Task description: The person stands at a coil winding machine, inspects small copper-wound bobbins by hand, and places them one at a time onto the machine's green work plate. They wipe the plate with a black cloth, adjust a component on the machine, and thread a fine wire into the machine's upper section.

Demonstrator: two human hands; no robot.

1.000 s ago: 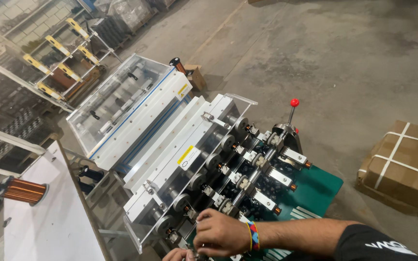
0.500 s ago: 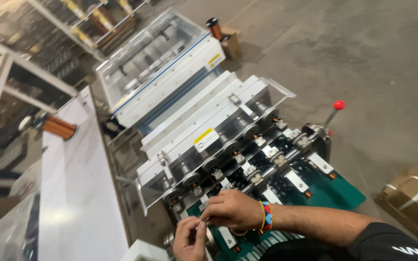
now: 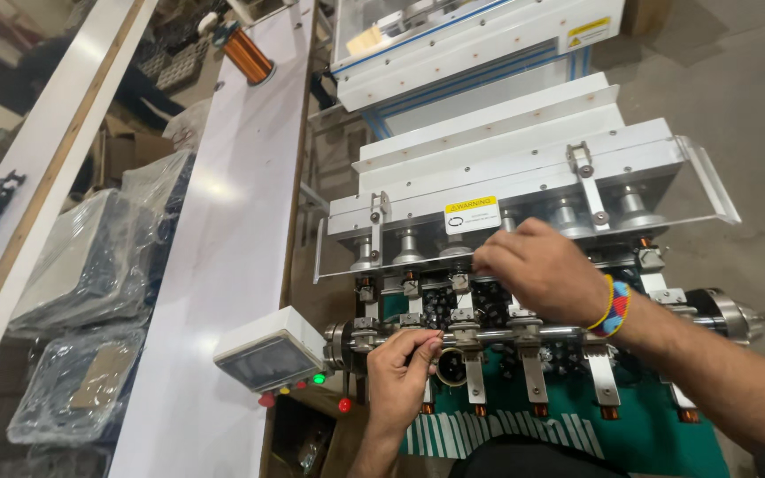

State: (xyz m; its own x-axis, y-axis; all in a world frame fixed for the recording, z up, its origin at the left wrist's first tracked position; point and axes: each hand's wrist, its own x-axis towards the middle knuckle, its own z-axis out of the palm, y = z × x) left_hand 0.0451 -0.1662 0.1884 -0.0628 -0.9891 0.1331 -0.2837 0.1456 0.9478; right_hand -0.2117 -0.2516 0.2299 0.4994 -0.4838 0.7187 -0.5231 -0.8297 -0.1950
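Observation:
A white coil-winding machine [image 3: 524,168] stands before me, with a row of metal spindles along a steel shaft [image 3: 489,335] over a green base [image 3: 639,434]. My left hand [image 3: 405,372] is at the shaft, its fingers pinched at a small round ring-shaped part [image 3: 450,366] below it. My right hand [image 3: 542,270], with a beaded bracelet at the wrist, rests on the spindle row just under the clear guard plate, fingers curled on a part I cannot make out.
A small control box [image 3: 269,356] with red and green buttons hangs at the machine's left. A long white bench [image 3: 214,265] runs left, with a copper wire spool [image 3: 246,55] at its far end. Plastic-wrapped units [image 3: 90,265] lie further left. Concrete floor is at right.
My view has swung left and dropped closer to the machine. My left hand has risen to the shaft, and my right hand has moved up onto the spindle row.

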